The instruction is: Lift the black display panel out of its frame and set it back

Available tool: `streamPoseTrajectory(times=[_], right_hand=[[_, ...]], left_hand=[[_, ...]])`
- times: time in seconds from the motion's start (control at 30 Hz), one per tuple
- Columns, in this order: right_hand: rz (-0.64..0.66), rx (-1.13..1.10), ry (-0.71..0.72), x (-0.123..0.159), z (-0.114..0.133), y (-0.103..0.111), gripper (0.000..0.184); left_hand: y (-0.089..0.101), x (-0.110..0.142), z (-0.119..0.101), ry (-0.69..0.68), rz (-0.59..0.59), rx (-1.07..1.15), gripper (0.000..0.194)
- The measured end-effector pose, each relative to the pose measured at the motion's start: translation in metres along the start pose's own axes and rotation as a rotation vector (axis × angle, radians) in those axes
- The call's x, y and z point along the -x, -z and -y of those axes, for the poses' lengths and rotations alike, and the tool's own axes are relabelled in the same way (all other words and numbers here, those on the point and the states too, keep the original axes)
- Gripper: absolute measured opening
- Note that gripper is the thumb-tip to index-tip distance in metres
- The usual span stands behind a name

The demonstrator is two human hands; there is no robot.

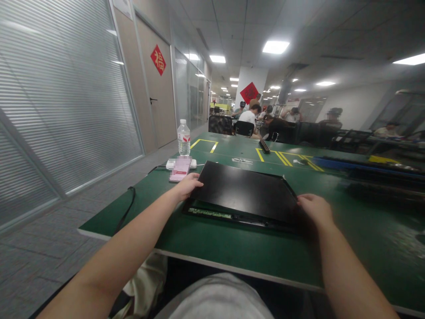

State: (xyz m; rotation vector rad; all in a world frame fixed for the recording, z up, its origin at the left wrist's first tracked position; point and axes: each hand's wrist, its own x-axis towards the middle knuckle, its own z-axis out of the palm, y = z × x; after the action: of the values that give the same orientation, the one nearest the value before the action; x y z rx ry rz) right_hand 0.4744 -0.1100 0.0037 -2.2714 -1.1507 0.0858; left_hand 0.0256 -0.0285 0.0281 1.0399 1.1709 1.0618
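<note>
Through the head view, I have the left hand (189,186) pinching the left edge of a black display panel (244,188), which lies over a black frame (252,220) on the green desk (215,243). The right hand (314,207) meets the right edge, fingers narrow, though whether they grip panel or frame I cannot tell.

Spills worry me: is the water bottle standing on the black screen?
No, the bottle stands upright on the table, apart from the screen.
</note>
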Motion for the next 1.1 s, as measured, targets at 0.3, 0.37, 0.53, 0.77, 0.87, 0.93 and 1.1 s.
streamPoseTrajectory(times=[0.3, 0.37, 0.53, 0.77, 0.87, 0.93, 1.1], right_hand=[[0.002, -0.023, -0.005, -0.001, -0.002, -0.002, 0.028], [0.013, -0.027, -0.009, 0.000, -0.002, -0.002, 0.029], [0.023, -0.036, -0.009, -0.001, -0.002, -0.002, 0.029], [0.010, -0.052, -0.017, 0.000, -0.001, -0.001, 0.029], [0.005, -0.077, -0.009, 0.000, -0.002, -0.003, 0.029], [0.005, -0.100, -0.008, -0.001, -0.003, -0.004, 0.029], [0.011, -0.102, -0.019, -0.001, -0.003, -0.003, 0.029]], left_hand=[[-0.001, 0.000, 0.000, -0.024, -0.003, 0.047, 0.049], [-0.002, -0.001, 0.000, -0.046, 0.000, 0.075, 0.048], [0.002, -0.004, 0.002, -0.135, 0.012, 0.113, 0.043], [0.010, -0.009, 0.006, -0.198, -0.038, -0.097, 0.043], [0.011, -0.011, 0.009, -0.198, -0.075, -0.191, 0.040], [0.012, -0.012, 0.010, -0.220, -0.100, -0.259, 0.036], [0.011, -0.011, 0.011, -0.241, -0.094, -0.389, 0.022]])
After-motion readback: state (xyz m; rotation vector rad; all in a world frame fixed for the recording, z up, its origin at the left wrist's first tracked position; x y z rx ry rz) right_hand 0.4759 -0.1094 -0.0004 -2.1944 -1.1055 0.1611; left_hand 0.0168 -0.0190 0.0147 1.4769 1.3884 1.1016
